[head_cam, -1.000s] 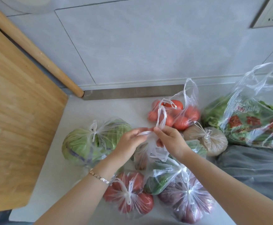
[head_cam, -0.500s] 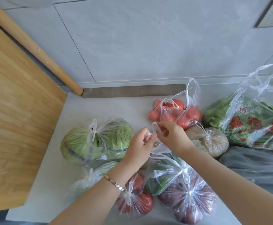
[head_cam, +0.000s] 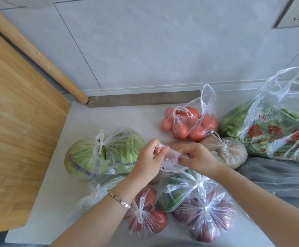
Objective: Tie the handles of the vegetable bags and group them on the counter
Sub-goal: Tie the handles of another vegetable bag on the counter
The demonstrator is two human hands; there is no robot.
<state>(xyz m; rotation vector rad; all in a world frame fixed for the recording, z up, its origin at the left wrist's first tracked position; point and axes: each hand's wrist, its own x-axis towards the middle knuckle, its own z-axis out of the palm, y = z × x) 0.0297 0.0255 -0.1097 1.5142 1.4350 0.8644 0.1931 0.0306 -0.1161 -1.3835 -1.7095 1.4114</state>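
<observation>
Several clear plastic vegetable bags lie on the pale counter (head_cam: 109, 118). My left hand (head_cam: 149, 158) and my right hand (head_cam: 196, 157) each pinch a handle of one clear bag (head_cam: 171, 164) in the middle, the plastic stretched between them; its contents are hidden under my hands. Left of them sits a knotted cabbage bag (head_cam: 102, 154). Behind is a tomato bag (head_cam: 189, 123) with loose handles standing up. A knotted brown bag (head_cam: 227, 150) lies to the right. In front lie knotted bags of greens (head_cam: 173, 195), red tomatoes (head_cam: 145, 218) and purple vegetables (head_cam: 207, 218).
A wooden cutting board (head_cam: 17, 139) covers the counter's left side, with a rolling pin (head_cam: 38, 57) leaning on the tiled wall. A large printed bag of leafy greens (head_cam: 276, 129) with open handles stands at the right, above a grey bag (head_cam: 278, 179). A small knotted bag (head_cam: 95, 195) lies under my left forearm.
The raised handles have been pulled down. My hands drew close over the bag, then moved slightly apart, stretching the plastic sideways between them.
</observation>
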